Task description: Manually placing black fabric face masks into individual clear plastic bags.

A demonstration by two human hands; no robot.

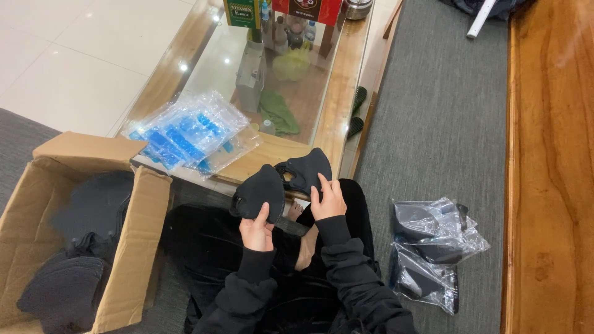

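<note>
Mask [260, 192] between left-hand fingers [262, 216]

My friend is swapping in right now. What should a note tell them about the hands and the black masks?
Left hand: holds a black mask.
Right hand: holds a second black mask.
Cardboard box on the left: holds a pile of loose black masks.
Low glass-topped table: stack of empty clear bags.
Done: bagged masks lie on the grey carpet at right.
Left: the box's masks seem unbagged.
</note>
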